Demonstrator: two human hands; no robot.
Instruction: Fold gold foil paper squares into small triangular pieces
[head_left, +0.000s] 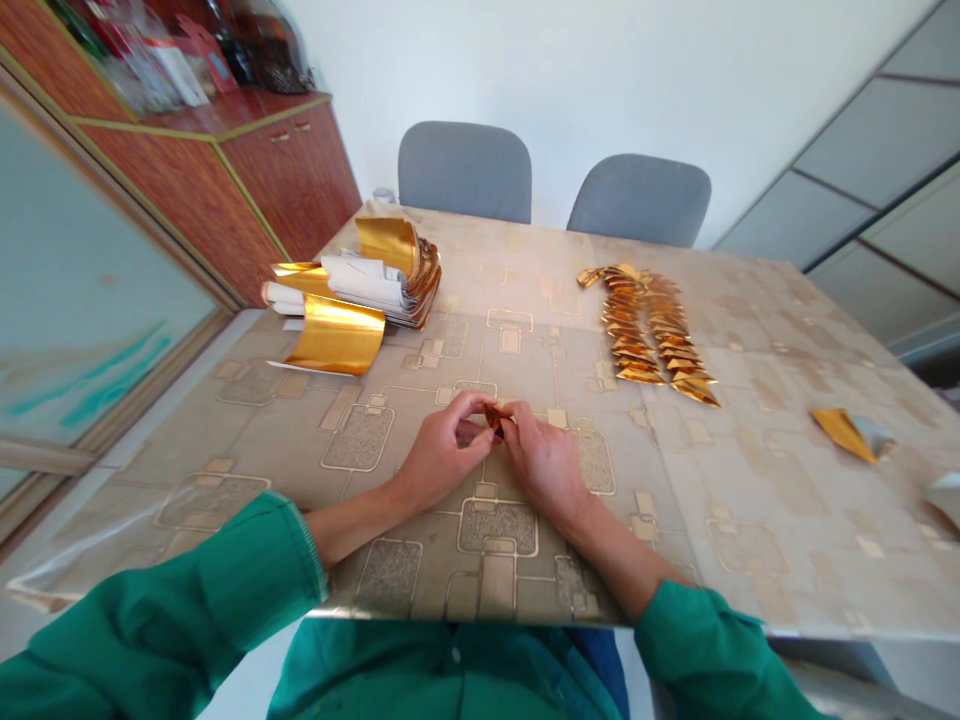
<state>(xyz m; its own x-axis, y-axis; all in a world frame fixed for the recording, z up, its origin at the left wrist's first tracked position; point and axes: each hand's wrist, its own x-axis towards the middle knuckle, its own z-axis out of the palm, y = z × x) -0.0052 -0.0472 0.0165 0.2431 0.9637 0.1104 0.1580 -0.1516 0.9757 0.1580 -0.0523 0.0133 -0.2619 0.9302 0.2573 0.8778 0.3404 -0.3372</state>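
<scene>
Between my two hands, over the near middle of the table, is a small folded piece of gold foil paper (493, 419). My left hand (448, 442) pinches it from the left with thumb and forefinger. From the right, my right hand (541, 455) closes on the same piece, and its fingers hide part of it. Curled sheets of gold foil paper (337, 335) lie in a loose stack at the left, some with their white backs up. Folded gold paper pieces (634, 335) stand in two nested rows at the right.
The table (525, 350) has a patterned plastic cover. A gold piece with a silvery side (844, 434) lies far right. Two grey chairs (465, 170) stand at the far edge against the white wall. A wooden cabinet (292, 170) rises at the back left.
</scene>
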